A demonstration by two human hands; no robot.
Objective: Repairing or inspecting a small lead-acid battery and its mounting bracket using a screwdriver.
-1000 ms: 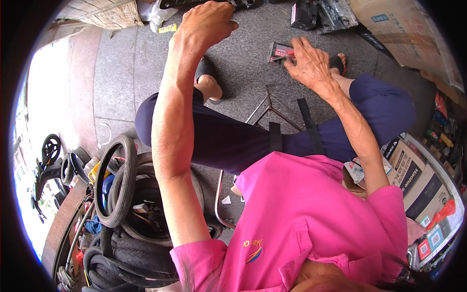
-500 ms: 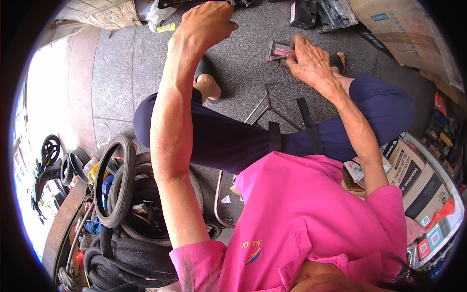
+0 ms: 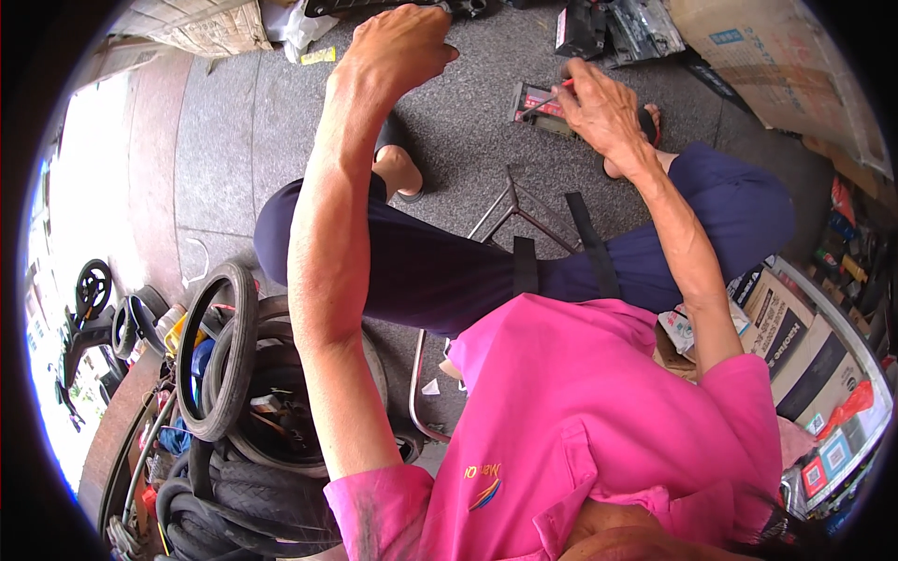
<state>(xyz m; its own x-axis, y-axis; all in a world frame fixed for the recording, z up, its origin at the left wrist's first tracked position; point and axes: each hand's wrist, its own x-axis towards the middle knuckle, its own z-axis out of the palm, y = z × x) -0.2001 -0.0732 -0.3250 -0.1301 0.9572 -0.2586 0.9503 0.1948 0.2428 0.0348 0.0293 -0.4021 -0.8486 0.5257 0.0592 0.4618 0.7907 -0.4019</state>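
Observation:
My left hand (image 3: 398, 45) is closed at the top of the view, beside a dark part (image 3: 360, 6) cut off by the upper edge. Its fingertips are turned away, so what they hold, if anything, is hidden. My right hand (image 3: 606, 110) is curled around a thin tool with a red and dark handle (image 3: 567, 84), which looks like a screwdriver. The tool's dark shaft slants down to the left over a small flat box with a red label (image 3: 538, 101) on the floor. I cannot tell whether its tip touches the box.
Black boxy parts (image 3: 582, 30) lie at the top right beside a large cardboard box (image 3: 781, 65). Tyres (image 3: 220, 351) and coiled inner tubes (image 3: 248, 496) are heaped at the lower left. A metal stand (image 3: 513, 201) is between my legs. A crate with cartons (image 3: 795, 346) stands to the right.
My right hand has risen slightly to the right, and the tool's shaft now shows above the labelled box. The left hand has barely moved.

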